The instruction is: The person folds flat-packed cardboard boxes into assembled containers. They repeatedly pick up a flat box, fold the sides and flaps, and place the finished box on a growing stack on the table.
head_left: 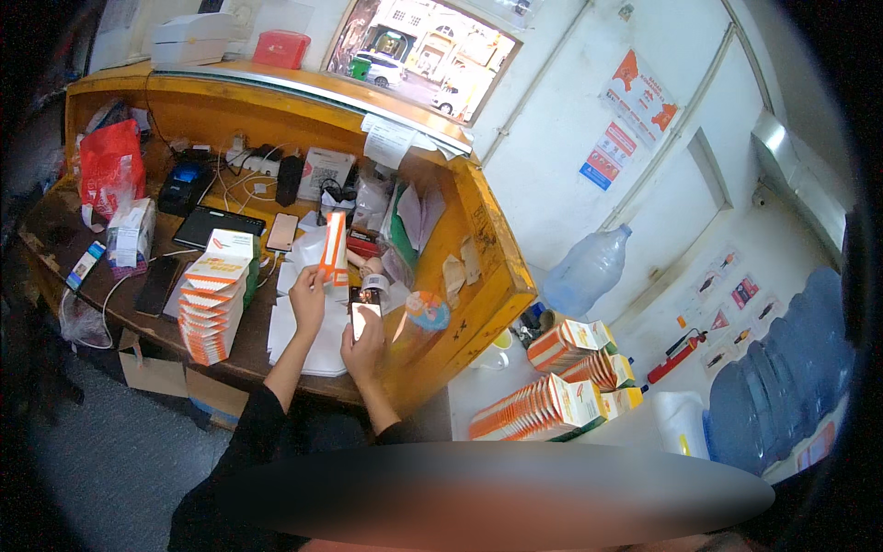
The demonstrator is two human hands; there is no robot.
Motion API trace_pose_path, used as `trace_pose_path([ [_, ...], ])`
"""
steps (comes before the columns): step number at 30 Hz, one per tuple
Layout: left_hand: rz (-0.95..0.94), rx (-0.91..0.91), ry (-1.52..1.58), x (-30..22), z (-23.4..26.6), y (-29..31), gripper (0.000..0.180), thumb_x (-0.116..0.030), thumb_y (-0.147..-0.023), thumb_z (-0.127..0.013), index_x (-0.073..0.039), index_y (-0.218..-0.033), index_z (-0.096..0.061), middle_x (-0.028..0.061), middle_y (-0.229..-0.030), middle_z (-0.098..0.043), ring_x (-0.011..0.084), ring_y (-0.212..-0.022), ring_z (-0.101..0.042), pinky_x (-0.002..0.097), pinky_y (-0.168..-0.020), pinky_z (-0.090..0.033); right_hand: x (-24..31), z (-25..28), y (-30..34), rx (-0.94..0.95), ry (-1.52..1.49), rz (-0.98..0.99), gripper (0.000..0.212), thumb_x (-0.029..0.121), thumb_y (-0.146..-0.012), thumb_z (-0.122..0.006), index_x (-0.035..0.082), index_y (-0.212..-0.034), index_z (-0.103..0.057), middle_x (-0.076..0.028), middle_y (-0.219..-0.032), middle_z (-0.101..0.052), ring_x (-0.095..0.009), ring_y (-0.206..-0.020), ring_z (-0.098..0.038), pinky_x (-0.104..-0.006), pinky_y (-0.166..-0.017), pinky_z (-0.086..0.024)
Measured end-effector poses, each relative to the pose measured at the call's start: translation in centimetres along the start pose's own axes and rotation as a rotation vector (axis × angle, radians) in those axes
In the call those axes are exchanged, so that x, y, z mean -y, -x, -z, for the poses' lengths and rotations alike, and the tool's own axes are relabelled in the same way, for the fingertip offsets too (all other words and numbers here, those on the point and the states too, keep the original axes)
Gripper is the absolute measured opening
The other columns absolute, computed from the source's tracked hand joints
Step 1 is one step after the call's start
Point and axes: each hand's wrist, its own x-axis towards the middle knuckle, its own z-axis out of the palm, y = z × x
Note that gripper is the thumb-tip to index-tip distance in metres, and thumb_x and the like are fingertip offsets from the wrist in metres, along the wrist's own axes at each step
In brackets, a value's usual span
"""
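My left hand (309, 287) pinches the lower end of a narrow orange-and-white carton (335, 241), held upright above the desk. Just to its right, my right hand (363, 344) is closed around a smartphone (366, 308) with a lit screen. White paper sheets (299, 339) lie on the desk beneath both hands. Left of my left forearm stands a row of orange-and-white folded cartons (213, 304), packed tightly together. Another phone (281, 232) with a pale screen rests behind my left hand, near a black tablet-like device (219, 226).
A yellow wooden partition (487, 267) borders the desk on the right. Beyond it, more carton stacks (533, 409) stand on a white table beside large blue water bottles (782, 368). A red bag (112, 166), a black-and-blue device (187, 187) and loose cables crowd the desk's back left.
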Motion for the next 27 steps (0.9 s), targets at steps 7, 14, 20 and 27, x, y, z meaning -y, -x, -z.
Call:
trace_pose_path([
  [7, 0.062, 0.096, 0.383, -11.6, 4.5, 8.0, 0.023, -0.016, -0.097, -0.062, 0.003, -0.110, -0.063, 0.0086, -0.100, -0.071, 0.0121, -0.089, -0.068, 0.0252, -0.074, -0.055, 8.7, 4.4, -2.6, 0.052, -0.316, 0.056, 0.044, 0.006, -0.090, -0.061, 0.001, -0.133, -0.052, -0.022, -0.135, -0.053, -0.037, -0.128, -0.050, -0.0449, -0.107, -0.039],
  [14, 0.360, 0.179, 0.235, -16.7, 11.6, 11.9, 0.025, -0.007, -0.092, -0.066, 0.005, -0.113, -0.060, 0.0124, -0.105, -0.070, 0.0142, -0.093, -0.069, 0.0249, -0.081, -0.056, 13.5, 8.7, 0.4, 0.130, -0.455, -0.103, 0.024, 0.012, -0.088, -0.065, 0.001, -0.110, -0.066, -0.017, -0.108, -0.069, -0.031, -0.097, -0.068, -0.0387, -0.084, -0.054],
  [20, 0.308, 0.261, 0.122, -18.8, 14.4, 12.4, 0.023, -0.006, -0.092, -0.067, 0.005, -0.111, -0.060, 0.0145, -0.104, -0.070, 0.0138, -0.092, -0.068, 0.0241, -0.081, -0.055, 16.3, 7.5, 3.0, 0.134, -0.553, -0.136, 0.038, 0.006, -0.080, -0.075, 0.003, -0.116, -0.064, -0.014, -0.117, -0.064, -0.026, -0.100, -0.066, -0.0312, -0.075, -0.057],
  [27, 0.247, 0.413, 0.079, -19.8, 14.6, 13.2, 0.021, -0.005, -0.089, -0.070, 0.004, -0.107, -0.062, 0.0108, -0.099, -0.070, 0.0126, -0.092, -0.066, 0.0248, -0.083, -0.054, 16.7, 8.7, 3.5, -0.031, -0.445, -0.142, 0.021, -0.004, -0.084, -0.067, 0.001, -0.105, -0.068, -0.013, -0.102, -0.070, -0.021, -0.088, -0.068, -0.0275, -0.067, -0.056],
])
